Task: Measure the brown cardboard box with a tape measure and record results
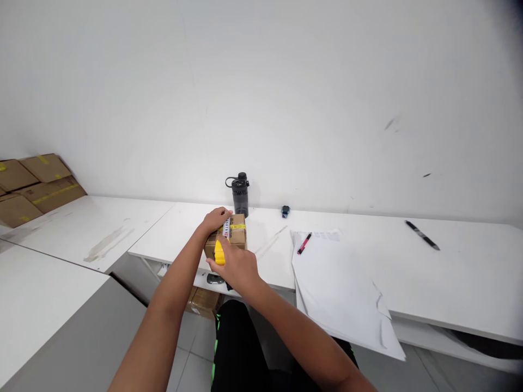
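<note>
A small cardboard box (237,236) with yellow tape sits near the front edge of the white desk. My right hand (241,267) is closed around a yellow tape measure (219,253) at the box's near side. Its white numbered blade (226,228) runs out across the top of the box. At the far left edge of the box, my left hand (217,219) has its fingers closed at the blade's far end; the fingertips are partly hidden. Just behind the box stands a dark water bottle (240,196) with a loop handle.
White paper sheets (339,283) overhang the desk's front edge, with a red pen (304,244) on them. A watch (285,211) lies near the wall, a black pen (422,235) farther right. Cardboard boxes (44,188) are stacked at left. A shelf (200,279) runs below the desktop.
</note>
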Tool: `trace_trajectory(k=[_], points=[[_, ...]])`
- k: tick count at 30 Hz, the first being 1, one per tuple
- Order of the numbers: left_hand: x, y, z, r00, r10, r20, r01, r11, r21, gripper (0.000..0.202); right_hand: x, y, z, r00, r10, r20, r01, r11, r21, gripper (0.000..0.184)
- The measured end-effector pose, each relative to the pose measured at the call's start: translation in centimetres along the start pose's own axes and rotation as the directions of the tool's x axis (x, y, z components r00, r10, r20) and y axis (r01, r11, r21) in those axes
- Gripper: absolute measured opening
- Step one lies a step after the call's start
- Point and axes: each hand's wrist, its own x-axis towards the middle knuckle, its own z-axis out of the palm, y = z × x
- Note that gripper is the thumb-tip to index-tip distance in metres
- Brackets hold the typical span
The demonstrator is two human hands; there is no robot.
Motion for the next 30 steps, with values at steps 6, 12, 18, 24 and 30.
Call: trace_trajectory(k=[6,12,18,24,30], points=[[0.08,-0.02,0.03,1.000,0.014,-0.006,-0.014,1.000,-0.006,0.038,0.03,0.00,-0.11,1.000,0.004,0.013,-0.004,1.000,0.004,0.064],[-0.14,-0.10,0.06,1.000,0.020,-0.006,-0.020,0.999,-0.035,0.038,-0.07,-0.11,-0.19,1.000,0.007,0.007,-0.007,1.000,0.022,0.063],[-0.13,-0.20,0.16,1.000,0.009,-0.012,-0.010,0.998,-0.069,0.035,-0.10,-0.13,-0.41,1.000,0.013,0.021,-0.014,1.000,0.027,0.062],[0.14,-0.47,0.18,1.000,-0.010,-0.014,0.009,0.996,-0.085,0.038,-0.07,-0.08,-0.26,1.000,0.014,0.022,-0.014,1.000,0.026,0.063],[0.58,-0.74,0.18,0.998,-0.055,0.002,0.055,0.998,-0.036,0.051,0.00,-0.14,-0.37,0.999,0.036,0.000,-0.036,0.998,0.057,0.062]])
